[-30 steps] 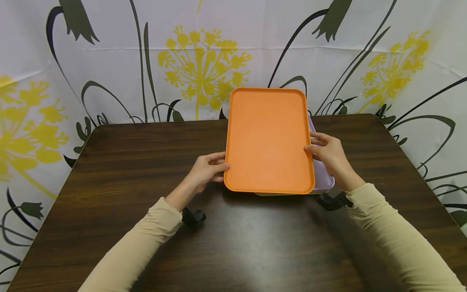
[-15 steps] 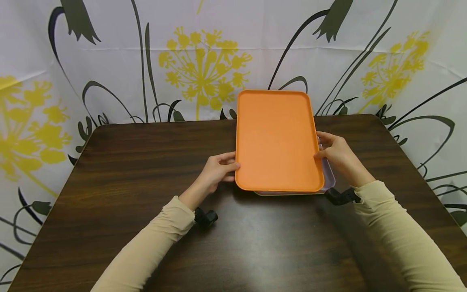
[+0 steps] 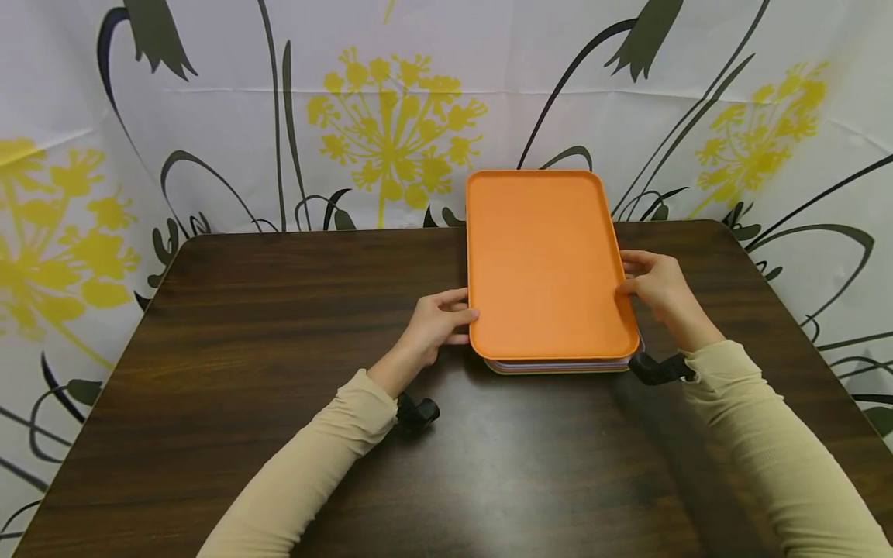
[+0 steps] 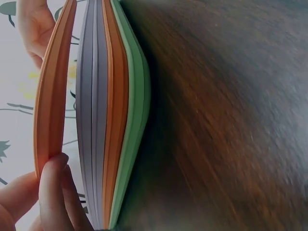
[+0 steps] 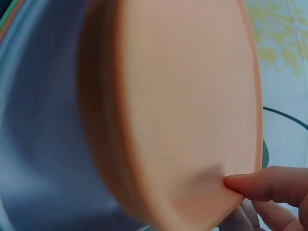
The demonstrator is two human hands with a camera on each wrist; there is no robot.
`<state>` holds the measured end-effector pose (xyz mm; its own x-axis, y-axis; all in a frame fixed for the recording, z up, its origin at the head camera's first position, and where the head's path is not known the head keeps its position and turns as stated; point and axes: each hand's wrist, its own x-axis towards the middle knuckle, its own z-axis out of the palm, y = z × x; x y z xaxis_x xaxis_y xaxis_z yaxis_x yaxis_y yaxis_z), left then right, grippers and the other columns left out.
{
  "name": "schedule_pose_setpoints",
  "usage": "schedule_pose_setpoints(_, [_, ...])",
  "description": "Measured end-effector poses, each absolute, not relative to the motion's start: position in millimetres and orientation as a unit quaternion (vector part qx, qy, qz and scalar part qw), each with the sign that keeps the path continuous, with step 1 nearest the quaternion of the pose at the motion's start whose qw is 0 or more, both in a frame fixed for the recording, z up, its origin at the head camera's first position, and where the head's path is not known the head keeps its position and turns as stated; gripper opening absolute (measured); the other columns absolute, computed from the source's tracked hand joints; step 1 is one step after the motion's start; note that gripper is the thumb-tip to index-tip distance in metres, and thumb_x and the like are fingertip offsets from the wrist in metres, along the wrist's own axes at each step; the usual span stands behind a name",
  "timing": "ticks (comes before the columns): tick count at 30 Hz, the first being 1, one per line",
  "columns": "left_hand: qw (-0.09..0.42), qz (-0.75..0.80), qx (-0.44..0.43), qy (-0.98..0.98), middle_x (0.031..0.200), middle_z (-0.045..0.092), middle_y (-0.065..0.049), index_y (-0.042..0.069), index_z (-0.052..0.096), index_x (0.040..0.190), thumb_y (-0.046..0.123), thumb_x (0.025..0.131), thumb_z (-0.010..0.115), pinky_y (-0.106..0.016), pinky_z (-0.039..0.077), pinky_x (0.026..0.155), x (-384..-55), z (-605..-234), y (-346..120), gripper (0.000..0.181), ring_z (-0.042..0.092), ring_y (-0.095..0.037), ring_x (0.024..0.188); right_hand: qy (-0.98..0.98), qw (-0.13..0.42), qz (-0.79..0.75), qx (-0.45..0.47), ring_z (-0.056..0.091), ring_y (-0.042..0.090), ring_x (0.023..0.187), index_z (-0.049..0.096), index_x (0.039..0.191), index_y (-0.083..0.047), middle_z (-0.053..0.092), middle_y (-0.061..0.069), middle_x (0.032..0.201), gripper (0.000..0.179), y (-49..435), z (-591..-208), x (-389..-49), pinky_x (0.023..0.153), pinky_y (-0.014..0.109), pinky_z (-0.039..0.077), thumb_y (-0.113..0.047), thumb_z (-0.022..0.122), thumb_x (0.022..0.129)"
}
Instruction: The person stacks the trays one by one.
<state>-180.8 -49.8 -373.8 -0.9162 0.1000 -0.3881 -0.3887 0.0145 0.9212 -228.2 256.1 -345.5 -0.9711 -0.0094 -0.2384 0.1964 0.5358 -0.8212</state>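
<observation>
An orange tray point(image 3: 547, 263) with rounded corners and a low rim is held over a stack of trays point(image 3: 558, 367). My left hand point(image 3: 438, 322) pinches its left edge near the front corner, thumb on top and fingers beneath. On the opposite edge my right hand point(image 3: 659, 287) grips the rim, its thumb pressed on the upper face. In the left wrist view a gap separates the held tray from the stack. That stack shows purple trays point(image 4: 92, 115) uppermost, an orange tray point(image 4: 115, 96) under them and a green tray point(image 4: 137, 96) at the bottom.
The stack stands on a dark wood table point(image 3: 279, 325), right of its middle. Behind the table hangs a white curtain point(image 3: 237, 116) with yellow and grey flower prints. Small black cameras point(image 3: 418, 412) are strapped to both wrists.
Both hands have carried the orange tray to the right, so it now covers nearly all of the purple tray that showed beside it. The stack below has stayed put.
</observation>
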Motion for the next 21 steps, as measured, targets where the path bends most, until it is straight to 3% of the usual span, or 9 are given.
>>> schedule_pose_setpoints(4, [0.171, 0.695, -0.109, 0.69, 0.117, 0.063, -0.021, 0.006, 0.053, 0.136, 0.0, 0.089, 0.062, -0.023, 0.06, 0.059, -181.7, -376.9, -42.2, 0.048, 0.069, -0.027, 0.097, 0.869, 0.105, -0.481, 0.048, 0.053, -0.01, 0.074, 0.036, 0.144, 0.004, 0.048, 0.025, 0.131, 0.065, 263.1, -347.3, -229.1, 0.068, 0.009, 0.051, 0.008, 0.056, 0.082])
schedule_pose_setpoints(10, [0.171, 0.692, -0.111, 0.693, 0.118, 0.063, -0.02, 0.006, 0.054, 0.135, 0.0, 0.089, 0.063, -0.025, 0.06, 0.062, -183.1, -379.3, -34.5, 0.048, 0.07, -0.025, 0.095, 0.871, 0.1, -0.478, 0.056, 0.053, -0.009, 0.071, 0.038, 0.143, 0.005, 0.052, 0.016, 0.117, 0.066, 269.5, -349.9, -231.0, 0.066, 0.01, 0.052, 0.011, 0.056, 0.08])
schedule_pose_setpoints(17, [0.16, 0.679, -0.101, 0.709, 0.119, 0.062, -0.023, 0.003, 0.052, 0.136, -0.002, 0.088, 0.063, -0.027, 0.061, 0.065, -182.1, -378.7, -30.0, 0.05, 0.07, -0.025, 0.094, 0.866, 0.099, -0.486, 0.06, 0.054, -0.009, 0.068, 0.04, 0.141, 0.008, 0.055, -0.011, 0.087, 0.066, 272.7, -352.0, -231.5, 0.066, 0.011, 0.053, 0.013, 0.058, 0.078])
schedule_pose_setpoints(21, [0.154, 0.67, -0.098, 0.72, 0.113, 0.061, -0.02, 0.002, 0.052, 0.135, -0.001, 0.088, 0.063, -0.028, 0.061, 0.067, -181.6, -379.0, -28.8, 0.049, 0.068, -0.028, 0.096, 0.86, 0.108, -0.494, 0.064, 0.054, -0.009, 0.068, 0.039, 0.142, 0.008, 0.053, -0.017, 0.08, 0.067, 274.1, -354.3, -232.5, 0.066, 0.011, 0.053, 0.013, 0.058, 0.078])
